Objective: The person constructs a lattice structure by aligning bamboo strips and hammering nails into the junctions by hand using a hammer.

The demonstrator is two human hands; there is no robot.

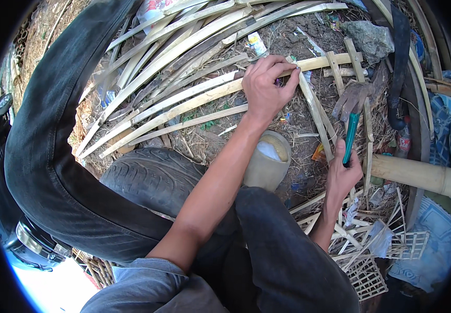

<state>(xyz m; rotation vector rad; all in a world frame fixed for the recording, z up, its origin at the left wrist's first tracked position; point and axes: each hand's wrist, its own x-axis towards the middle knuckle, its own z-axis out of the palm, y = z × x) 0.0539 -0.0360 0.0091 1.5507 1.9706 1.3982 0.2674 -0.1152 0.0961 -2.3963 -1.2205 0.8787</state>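
My left hand is closed in a pinch over a long bamboo strip, where a crosswise slat meets it. Whatever lies between the fingertips is too small to make out. Lower and to the right, my right hand grips a hammer by its green handle. The hammer's dark, brownish head is raised near two short crosswise slats, to the right of the left hand. Those slats, one of them a pale strip, also cross the long strip.
Several split bamboo strips fan out at the upper left. A grey rock sits at the upper right. A black tyre lies by my legs. A thick bamboo pole and woven bamboo pieces are at the right.
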